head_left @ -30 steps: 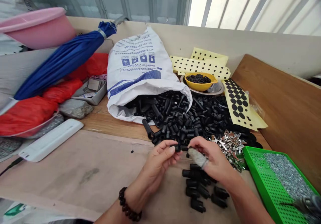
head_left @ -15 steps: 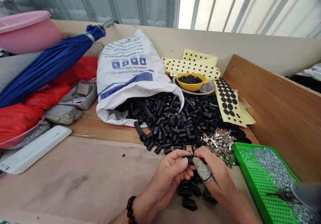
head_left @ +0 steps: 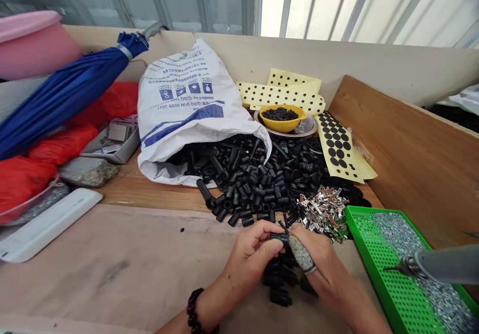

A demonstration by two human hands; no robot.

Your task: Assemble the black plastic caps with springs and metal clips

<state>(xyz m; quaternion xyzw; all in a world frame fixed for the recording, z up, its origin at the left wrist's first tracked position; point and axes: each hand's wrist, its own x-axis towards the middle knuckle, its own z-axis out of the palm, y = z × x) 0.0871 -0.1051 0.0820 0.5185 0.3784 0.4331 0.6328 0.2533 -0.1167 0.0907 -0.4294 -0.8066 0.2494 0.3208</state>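
Between my two hands, low and right of centre, is a short black plastic tube (head_left: 277, 236). My left hand (head_left: 245, 259) is closed, pinching the tube between thumb and fingers. My right hand (head_left: 331, 266) is closed at the tube's right end, its thumb in a speckled grey cover (head_left: 300, 254) with a band at the base. Its fingertips are mostly hidden behind that thumb. Below the hands lie several black plastic pieces (head_left: 280, 296), partly covered by them. Just beyond is a heap of loose black tubes (head_left: 258, 189).
A white sack (head_left: 183, 94) spills black parts. Silvery metal clips (head_left: 324, 209) lie beside a green tray (head_left: 364, 244) of small metal pieces. A grey power screwdriver (head_left: 445, 264) juts over the tray. Behind stands a yellow bowl (head_left: 295, 126); a blue umbrella (head_left: 75, 92) lies left.
The view has shifted slightly. The screwdriver at the right appears further left and higher over the tray. Both hands stay on the tube, of which more now shows.
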